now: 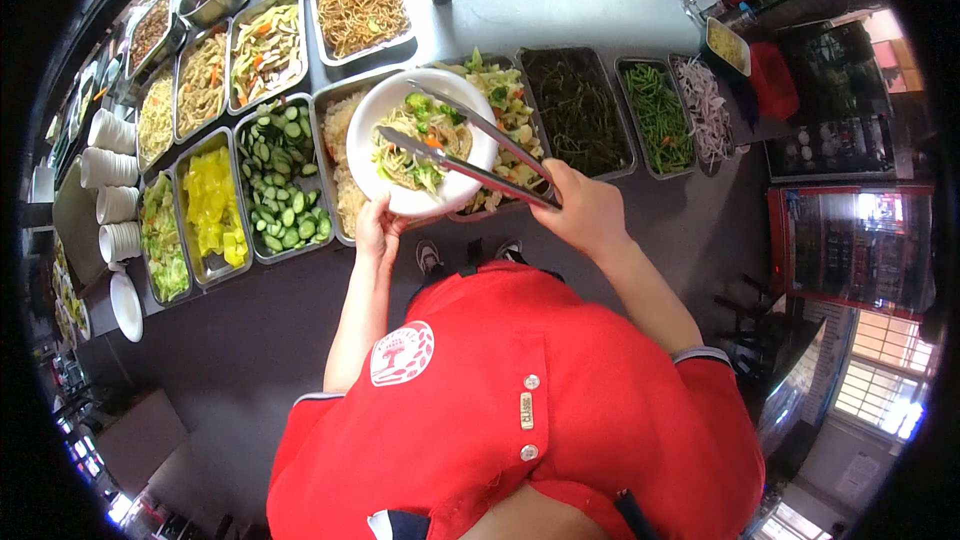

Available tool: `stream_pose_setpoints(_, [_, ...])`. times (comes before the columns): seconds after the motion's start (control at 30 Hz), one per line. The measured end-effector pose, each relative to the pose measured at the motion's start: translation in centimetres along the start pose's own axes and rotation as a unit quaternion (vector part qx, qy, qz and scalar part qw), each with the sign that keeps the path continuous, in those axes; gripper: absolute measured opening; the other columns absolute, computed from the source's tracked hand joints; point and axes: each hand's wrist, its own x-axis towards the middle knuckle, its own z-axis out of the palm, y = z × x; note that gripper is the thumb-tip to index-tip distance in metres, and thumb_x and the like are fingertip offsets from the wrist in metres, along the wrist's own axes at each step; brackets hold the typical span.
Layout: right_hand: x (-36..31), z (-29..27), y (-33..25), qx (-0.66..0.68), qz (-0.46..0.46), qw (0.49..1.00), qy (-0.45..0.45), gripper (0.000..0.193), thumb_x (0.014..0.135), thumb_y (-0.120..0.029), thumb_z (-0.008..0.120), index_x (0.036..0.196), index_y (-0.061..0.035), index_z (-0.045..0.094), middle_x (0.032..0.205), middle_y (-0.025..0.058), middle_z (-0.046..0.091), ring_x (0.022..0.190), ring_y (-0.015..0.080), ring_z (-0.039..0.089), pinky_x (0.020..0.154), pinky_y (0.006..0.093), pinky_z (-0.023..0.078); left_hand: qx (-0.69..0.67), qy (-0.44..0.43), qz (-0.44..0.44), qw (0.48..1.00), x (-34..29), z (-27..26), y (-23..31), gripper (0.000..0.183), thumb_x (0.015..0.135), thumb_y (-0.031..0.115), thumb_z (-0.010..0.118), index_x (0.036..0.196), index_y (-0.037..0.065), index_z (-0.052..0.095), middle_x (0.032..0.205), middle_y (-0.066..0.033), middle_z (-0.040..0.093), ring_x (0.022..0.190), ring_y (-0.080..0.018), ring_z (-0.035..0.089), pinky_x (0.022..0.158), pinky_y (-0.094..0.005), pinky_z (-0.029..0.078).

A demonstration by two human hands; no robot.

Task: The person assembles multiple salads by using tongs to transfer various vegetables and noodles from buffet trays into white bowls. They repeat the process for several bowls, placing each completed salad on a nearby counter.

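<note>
My left hand (376,230) grips the near rim of a round white plate (368,120), holding it above the food trays. On the plate lie noodles (408,176) mixed with vegetables, with green broccoli (422,112) toward the far side. My right hand (588,208) is wrapped round the handles of metal tongs (492,180). Their two arms are spread apart over the plate, one tip near the broccoli and the other over the noodles. Whether the tips touch the food I cannot tell. Behind the plate, rice (345,130) and a mixed vegetable tray (505,90) are partly hidden.
Trays of cucumber slices (285,180), yellow pieces (210,205), dark green strands (575,105), green beans (655,115) and sliced onion (703,110) line the counter. Fried noodles (362,12) stand farther back. Stacked white bowls (110,168) and a white plate (126,306) are at the left.
</note>
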Motion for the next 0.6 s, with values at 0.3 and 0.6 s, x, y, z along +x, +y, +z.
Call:
stream_pose_setpoints(0.3, [0.5,-0.9,1.6,0.223,0.168,0.956,-0.092,0.047,0.075,-0.04,0.077,0.1,-0.0079,0.054,0.064,0.0021,0.052,0.05,0.0165,0.051,0.053,0.0318,0.045,-0.024,0.031,0.012,0.999,-0.3,0.4,0.5,0.029,0.092,0.017,0.058,0.116,0.003,0.054,0.104,-0.0094,0.066,0.087,-0.0198,0.068,0.068,-0.0321,0.059])
stream_pose_setpoints(0.6, [-3.9,2.7,5.8,0.194,0.38,0.88,-0.211,0.058,0.077,-0.05,0.069,0.102,0.0006,0.056,0.077,0.013,0.064,0.048,0.0198,0.06,0.051,0.0325,0.049,-0.072,0.052,0.065,0.994,-2.4,-3.7,3.9,0.034,0.092,0.014,0.057,0.122,-0.001,0.053,0.115,-0.0129,0.063,0.101,-0.024,0.065,0.079,-0.0374,0.059])
